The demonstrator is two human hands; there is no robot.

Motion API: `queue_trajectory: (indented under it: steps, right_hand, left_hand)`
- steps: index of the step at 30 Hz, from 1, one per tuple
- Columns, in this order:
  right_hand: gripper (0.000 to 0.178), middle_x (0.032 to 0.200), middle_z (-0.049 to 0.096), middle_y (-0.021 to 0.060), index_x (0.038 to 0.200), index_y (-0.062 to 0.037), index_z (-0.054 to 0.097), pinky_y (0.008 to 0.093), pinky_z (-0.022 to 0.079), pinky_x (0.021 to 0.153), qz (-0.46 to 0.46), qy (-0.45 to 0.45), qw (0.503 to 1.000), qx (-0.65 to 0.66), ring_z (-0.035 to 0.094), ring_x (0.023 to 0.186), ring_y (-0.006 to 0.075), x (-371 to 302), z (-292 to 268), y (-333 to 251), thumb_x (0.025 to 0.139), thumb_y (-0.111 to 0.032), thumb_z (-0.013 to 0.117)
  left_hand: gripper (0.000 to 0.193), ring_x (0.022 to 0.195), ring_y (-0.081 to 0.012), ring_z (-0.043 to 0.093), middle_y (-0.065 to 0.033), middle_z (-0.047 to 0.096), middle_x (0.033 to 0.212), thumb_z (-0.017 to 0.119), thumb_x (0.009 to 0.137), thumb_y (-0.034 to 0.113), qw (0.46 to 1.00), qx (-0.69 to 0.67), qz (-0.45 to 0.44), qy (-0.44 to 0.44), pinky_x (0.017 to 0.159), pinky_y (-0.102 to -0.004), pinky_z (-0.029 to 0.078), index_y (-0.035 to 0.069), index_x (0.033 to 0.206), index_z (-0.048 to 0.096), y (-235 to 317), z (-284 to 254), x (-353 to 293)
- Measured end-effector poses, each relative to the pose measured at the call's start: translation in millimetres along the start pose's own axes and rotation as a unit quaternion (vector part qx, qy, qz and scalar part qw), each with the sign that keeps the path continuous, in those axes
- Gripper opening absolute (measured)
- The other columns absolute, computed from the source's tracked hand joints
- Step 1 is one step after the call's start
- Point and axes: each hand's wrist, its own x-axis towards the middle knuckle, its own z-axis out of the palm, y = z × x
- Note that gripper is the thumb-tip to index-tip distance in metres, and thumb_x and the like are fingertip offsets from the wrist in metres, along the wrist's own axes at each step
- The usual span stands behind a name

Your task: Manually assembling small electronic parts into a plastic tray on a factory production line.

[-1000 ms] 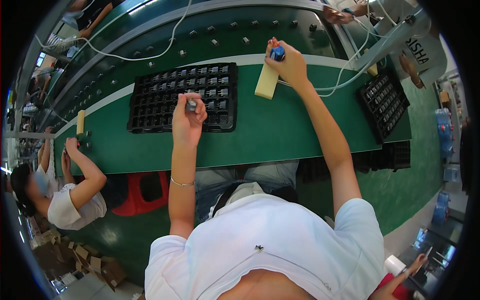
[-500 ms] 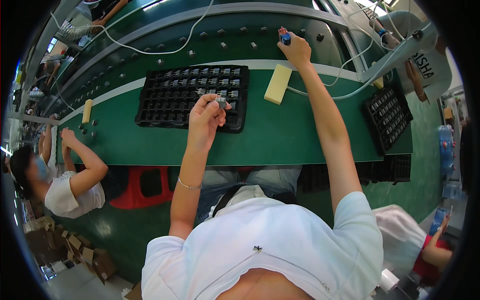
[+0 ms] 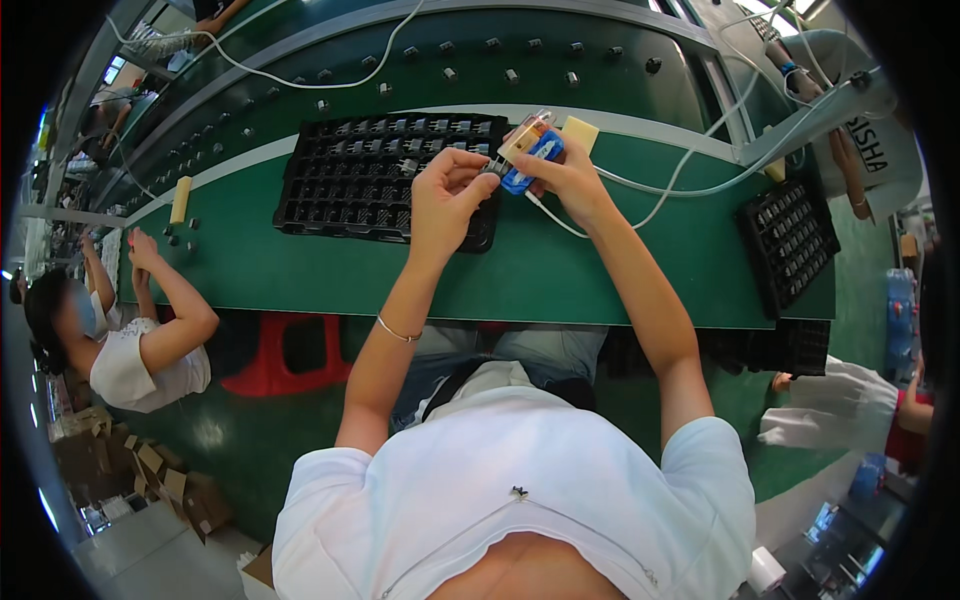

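Left hand [image 3: 443, 200] pinches a small grey part [image 3: 490, 173], which could slip if the blue device [image 3: 548, 147] grasped by the right hand [image 3: 572, 180] jolts it.

The blue device [image 3: 546, 148] looks like glossy plastic (the tabletop [image 3: 580, 275], smooth).

Indoor light, diffuse, moderate; shadows on the green worktable [image 3: 600, 285] weak. White T-shirt [image 3: 560, 430] is the brightest large area, folds washed pale. Floor [image 3: 235, 450] dim, one hazy glare spot lower left. Conveyor belt [image 3: 680, 90] has a faint sheen at its right end. Black plastic tray [image 3: 350, 230] sinks dark, pocket detail mostly lost. Left hand [image 3: 442, 205] fairly sharp. Fisheye curves the belt into an arc; rim background soft, corners vignetted black
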Motion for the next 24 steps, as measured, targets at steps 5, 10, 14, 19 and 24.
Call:
queue_trajectory:
  steps: [5,10,14,19,24]
  right_hand:
    - [0.04,0.098,0.068,0.0026,0.118,-0.0032,0.064,0.0204,0.048,0.058,0.033,-0.037,0.999,0.015,0.063,0.077,0.0077,4.1,-14.9,11.5,0.086,-0.024,0.076]
    - [0.041,0.099,0.068,0.0024,0.12,-0.0044,0.063,0.0188,0.047,0.058,0.063,-0.024,0.996,0.063,0.063,0.079,0.0066,1.4,-12.8,8.4,0.087,-0.025,0.076]
    - [0.042,0.1,0.068,0.002,0.122,-0.0052,0.062,0.0173,0.046,0.059,0.08,-0.022,0.992,0.092,0.063,0.079,0.0066,3.4,-18.8,13.5,0.087,-0.024,0.077]
    - [0.042,0.102,0.069,0.0032,0.123,-0.0056,0.06,0.0213,0.051,0.059,0.121,-0.045,0.988,0.089,0.065,0.082,0.0077,0.8,-23.4,14.1,0.088,-0.023,0.076]
    - [0.039,0.099,0.068,0.0038,0.12,-0.0054,0.06,0.0258,0.054,0.057,0.138,-0.048,0.979,0.14,0.065,0.079,0.0096,-2.0,-22.2,20.6,0.089,-0.023,0.075]
  left_hand:
    - [0.021,0.073,-0.0069,0.064,-0.0057,0.073,0.086,0.076,0.086,0.009,0.999,0.027,-0.019,-0.035,0.065,-0.0208,0.05,0.0,0.101,0.066,2.2,-3.9,3.4]
    - [0.019,0.071,-0.007,0.063,-0.0057,0.073,0.084,0.076,0.087,0.01,0.998,0.03,-0.03,-0.042,0.064,-0.0212,0.05,0.0,0.099,0.067,1.7,1.5,7.2]
    - [0.019,0.071,-0.0071,0.064,-0.0054,0.073,0.083,0.076,0.087,0.011,1.0,0.017,-0.008,-0.017,0.064,-0.0219,0.05,0.0,0.1,0.066,-4.2,8.3,7.8]
    - [0.02,0.071,-0.0063,0.063,-0.0056,0.073,0.082,0.076,0.088,0.013,0.998,0.048,0.041,0.009,0.065,-0.0211,0.049,0.0,0.1,0.066,-11.9,13.1,0.5]
    - [0.02,0.078,-0.0084,0.063,-0.0041,0.071,0.089,0.071,0.094,0.015,0.993,0.101,0.061,0.024,0.073,-0.0218,0.049,0.0,0.105,0.064,-12.6,19.1,-6.7]
